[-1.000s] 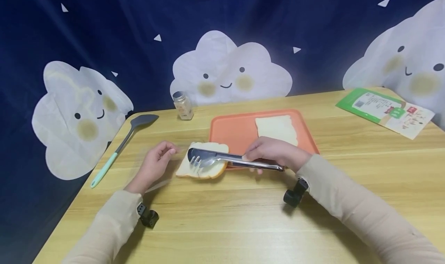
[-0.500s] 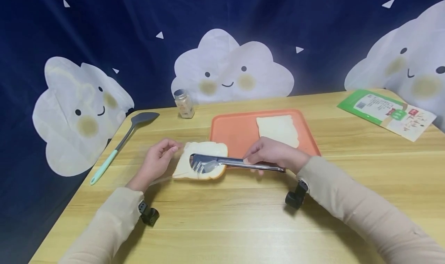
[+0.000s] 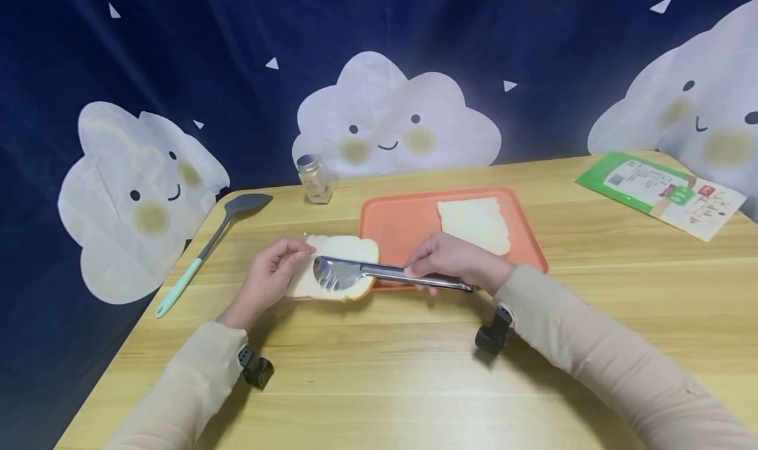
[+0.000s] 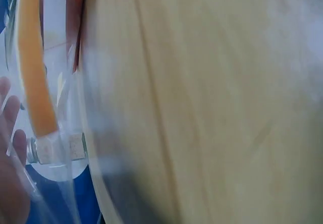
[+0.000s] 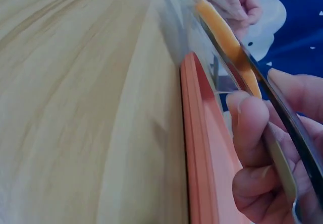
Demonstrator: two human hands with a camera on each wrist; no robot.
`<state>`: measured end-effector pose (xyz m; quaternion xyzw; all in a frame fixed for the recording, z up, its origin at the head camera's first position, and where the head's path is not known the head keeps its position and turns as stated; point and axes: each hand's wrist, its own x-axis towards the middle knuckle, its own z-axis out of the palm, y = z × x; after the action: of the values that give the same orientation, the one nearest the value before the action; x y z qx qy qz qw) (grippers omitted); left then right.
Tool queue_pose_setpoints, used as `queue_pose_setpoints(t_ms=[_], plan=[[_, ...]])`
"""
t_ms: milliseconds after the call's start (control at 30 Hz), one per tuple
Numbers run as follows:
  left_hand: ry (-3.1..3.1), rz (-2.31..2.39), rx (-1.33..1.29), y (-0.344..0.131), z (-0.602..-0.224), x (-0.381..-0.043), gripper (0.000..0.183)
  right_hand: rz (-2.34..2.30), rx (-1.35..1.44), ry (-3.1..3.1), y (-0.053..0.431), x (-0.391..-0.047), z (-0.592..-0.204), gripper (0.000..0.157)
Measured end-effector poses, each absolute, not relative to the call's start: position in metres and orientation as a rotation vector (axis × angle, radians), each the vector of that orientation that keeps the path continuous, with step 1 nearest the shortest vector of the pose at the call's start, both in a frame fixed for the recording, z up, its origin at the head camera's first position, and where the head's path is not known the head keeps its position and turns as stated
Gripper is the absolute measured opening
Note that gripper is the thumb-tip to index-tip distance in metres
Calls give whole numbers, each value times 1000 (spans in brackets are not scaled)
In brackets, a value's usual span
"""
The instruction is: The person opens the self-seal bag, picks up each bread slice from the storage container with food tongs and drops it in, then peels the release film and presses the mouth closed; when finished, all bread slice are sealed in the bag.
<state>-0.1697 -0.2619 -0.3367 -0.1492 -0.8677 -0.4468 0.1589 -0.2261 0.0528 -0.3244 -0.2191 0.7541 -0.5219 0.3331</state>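
My right hand point(image 3: 453, 259) grips a pair of metal tongs point(image 3: 387, 272), one tip slotted like a fork. Between the tongs' arms is a slice of bread point(image 3: 348, 247), held above the table near the tray's left front corner. My left hand point(image 3: 268, 277) pinches a clear plastic bag point(image 4: 65, 183) at the slice's left edge. The film lies around part of the slice; how far in the slice reaches is hard to see. In the right wrist view the bread's brown crust point(image 5: 222, 27) shows edge-on between the tong arms.
A second bread slice point(image 3: 474, 223) lies on the orange tray point(image 3: 387, 216). A spice jar point(image 3: 315, 180) stands behind, left of the tray. A grey spatula point(image 3: 204, 249) with a mint handle lies at left. A green and white pouch point(image 3: 657, 190) lies back right.
The tongs and the bread slice have moved left, closer to my left hand and the bag it holds. My left hand has barely moved. The tray and other things stay put.
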Motion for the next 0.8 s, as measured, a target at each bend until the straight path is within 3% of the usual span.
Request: queue_pose_setpoints(t_ms=[800], plan=[[-2420, -1444, -461, -261, -341, -173, 12, -1351, -666, 1966, 44, -224, -325, 22]])
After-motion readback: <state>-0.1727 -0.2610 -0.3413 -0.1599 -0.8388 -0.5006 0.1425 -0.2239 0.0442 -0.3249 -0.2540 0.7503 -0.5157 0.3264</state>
